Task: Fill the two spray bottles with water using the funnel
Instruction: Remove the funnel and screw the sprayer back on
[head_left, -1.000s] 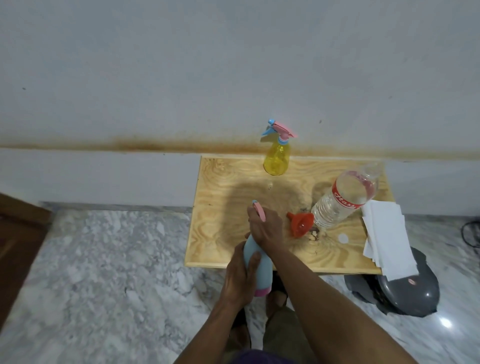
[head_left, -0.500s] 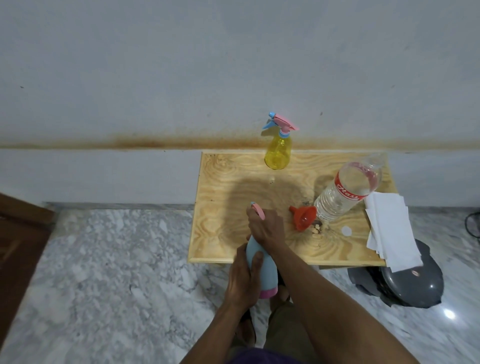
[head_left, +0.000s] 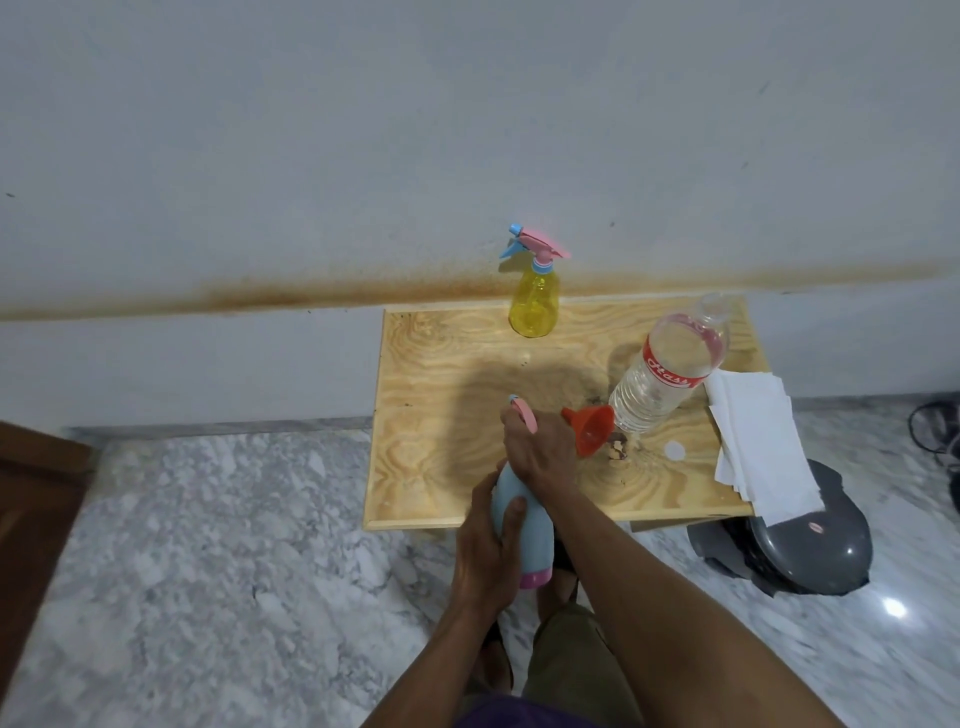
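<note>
- At the near edge of the wooden table (head_left: 415, 415), the right hand (head_left: 540, 449) stays clamped over the pink spray head (head_left: 523, 413) of the blue spray bottle (head_left: 522, 540); the left hand (head_left: 485, 556) wraps its body, held off the table.
- Across the last second both grips look the same; the bottle has barely shifted, so the head is probably being twisted off and filling has not begun.
- Just right of the hand, the orange funnel (head_left: 592, 428) lies on its side, untouched, against the water bottle (head_left: 667, 364).
- Farther back, the yellow spray bottle (head_left: 535, 304) stands capped by the wall, still unopened.
</note>
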